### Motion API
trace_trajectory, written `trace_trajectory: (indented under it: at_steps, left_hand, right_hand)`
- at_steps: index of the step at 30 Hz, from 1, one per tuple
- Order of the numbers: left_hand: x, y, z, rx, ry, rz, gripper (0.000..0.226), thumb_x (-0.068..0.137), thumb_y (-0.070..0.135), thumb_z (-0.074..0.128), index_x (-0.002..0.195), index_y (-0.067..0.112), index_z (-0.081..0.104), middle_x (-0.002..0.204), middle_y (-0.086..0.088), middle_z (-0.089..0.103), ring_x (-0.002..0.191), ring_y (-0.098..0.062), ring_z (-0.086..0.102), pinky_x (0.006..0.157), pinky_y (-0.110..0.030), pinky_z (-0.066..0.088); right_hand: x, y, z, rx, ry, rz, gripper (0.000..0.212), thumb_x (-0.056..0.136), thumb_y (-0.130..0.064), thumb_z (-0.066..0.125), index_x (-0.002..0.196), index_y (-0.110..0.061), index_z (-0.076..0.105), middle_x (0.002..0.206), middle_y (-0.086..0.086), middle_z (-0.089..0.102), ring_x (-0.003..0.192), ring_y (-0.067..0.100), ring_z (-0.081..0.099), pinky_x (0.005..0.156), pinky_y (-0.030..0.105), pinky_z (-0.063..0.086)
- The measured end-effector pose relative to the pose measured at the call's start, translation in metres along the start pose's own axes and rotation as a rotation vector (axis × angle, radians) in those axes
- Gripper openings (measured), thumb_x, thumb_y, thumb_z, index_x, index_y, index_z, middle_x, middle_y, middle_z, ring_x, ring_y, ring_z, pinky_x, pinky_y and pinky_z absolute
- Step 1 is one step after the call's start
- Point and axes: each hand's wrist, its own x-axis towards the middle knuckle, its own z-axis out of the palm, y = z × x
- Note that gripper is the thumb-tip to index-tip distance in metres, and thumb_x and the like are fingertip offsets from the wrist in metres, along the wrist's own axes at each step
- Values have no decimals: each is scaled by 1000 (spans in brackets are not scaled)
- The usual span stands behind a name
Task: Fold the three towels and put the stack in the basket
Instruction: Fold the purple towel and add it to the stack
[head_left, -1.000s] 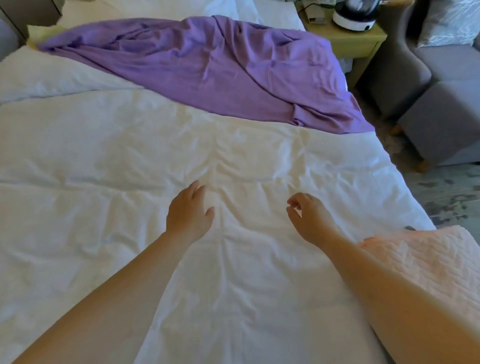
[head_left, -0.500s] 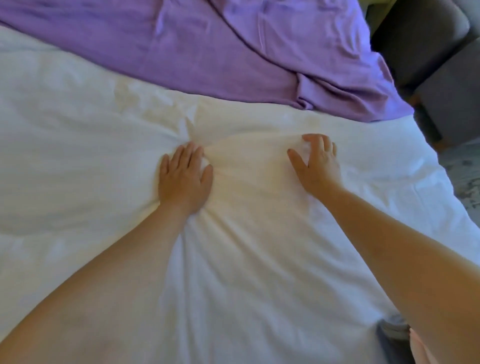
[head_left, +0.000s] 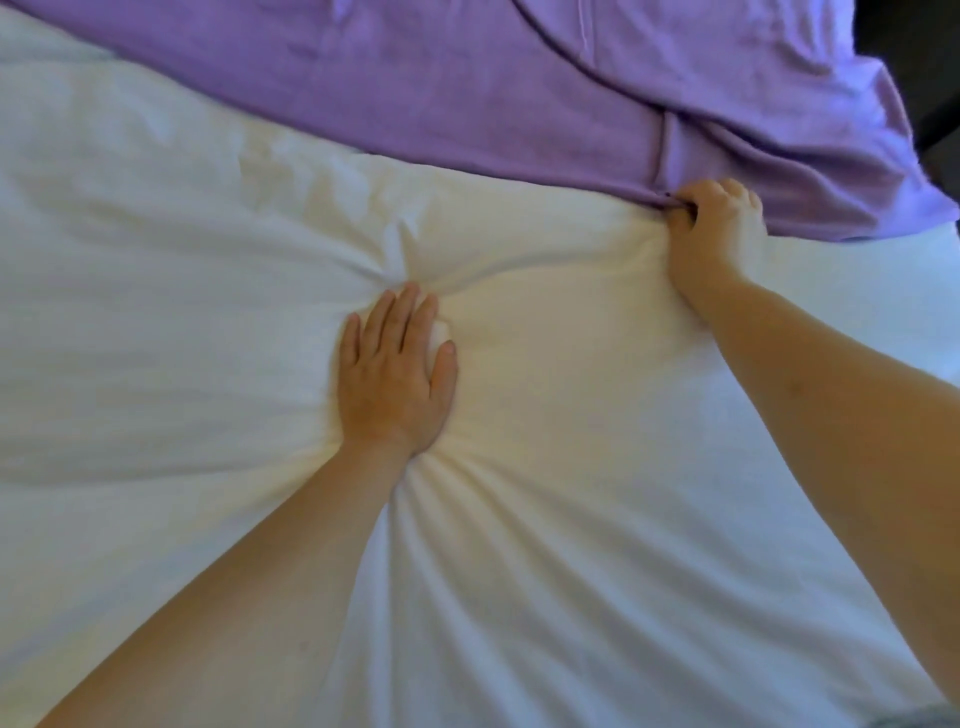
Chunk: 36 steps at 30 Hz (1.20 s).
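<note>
Nearest, the white cover (head_left: 571, 597) is drawn into creases that fan toward the left hand (head_left: 397, 374). That hand lies flat, fingers straight and close together, pressing down as it did half a second ago (it looks like a brace for the forward lean). Farther off and to the right, the right hand (head_left: 719, 228) has left the cover, where it lay spread. It now curls its fingers round the near edge of the purple towel (head_left: 467, 88). That towel sprawls unfolded and rumpled across the far side of the cover. So the first towel is only just caught, probably to be dragged nearer for folding; nothing in view is folded yet.
</note>
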Motion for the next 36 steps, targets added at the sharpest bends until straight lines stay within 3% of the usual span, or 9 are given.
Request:
trace_trajectory:
  at_steps: [4,8,12,15,19,23,28,33,36]
  left_hand:
    - [-1,-1,2,2,14,17,55,91,43,31,136,19,50,147,-3,45,138,-20,38,114,-44,21]
    - [-8,8,-15,-30,-97,-20,59,90,43,29,138,13,49,148,-7,43,137,-24,38,113,-45,22]
    - [-32,30,-65,-344,-117,-161,73,84,31,68,142,2,35,150,-20,31,134,-36,38,107,-46,36]
    - [-44,40,-121,-349,-84,41,81,72,34,81,139,8,44,144,-23,37,130,-39,42,101,-47,40]
    - [-45,52,-204,-202,93,310,30,81,34,65,102,13,69,120,-6,65,98,-38,60,87,-48,46]
    - [-54,55,-302,-154,240,336,18,75,24,61,85,13,70,79,-2,67,82,-33,61,88,-50,47]
    - [-95,42,-419,-89,172,365,14,77,36,56,74,23,61,63,0,59,68,-30,57,66,-32,33]
    - [-160,30,-482,-111,203,404,43,82,53,35,71,19,59,64,-8,62,67,-33,57,61,-36,37]
    - [-202,10,-502,-89,261,399,49,86,55,35,69,16,59,66,-9,63,66,-34,58,55,-35,34]
  right_hand:
    - [-23,-7,-3,25,-36,-51,25,90,-26,53,103,-8,66,109,19,61,107,37,50,87,43,37]
    - [-96,-25,-24,141,-106,-162,20,90,-20,57,86,-1,64,91,23,61,93,39,54,78,42,37]
    - [-180,-54,-82,344,-192,-245,20,85,-12,57,69,-2,60,70,18,57,69,37,55,63,41,42]
    - [-211,-78,-139,469,-265,-255,25,86,-19,49,68,-5,56,68,9,54,68,33,52,62,38,41]
    - [-214,-109,-224,633,-288,-228,32,92,-25,41,65,-9,49,64,9,58,69,29,53,71,48,44]
    - [-226,-139,-303,630,-318,-304,35,100,-27,39,70,-10,42,59,11,54,66,35,53,68,47,44]
    - [-257,-171,-402,643,-226,-387,33,98,-30,43,66,-22,38,57,-6,44,63,20,45,65,40,39]
    - [-306,-197,-479,626,-162,-489,31,97,-29,47,71,-13,50,62,-3,53,66,16,51,70,38,42]
    - [-334,-199,-512,708,-96,-482,32,97,-24,50,74,-2,55,71,12,58,69,18,52,71,30,41]
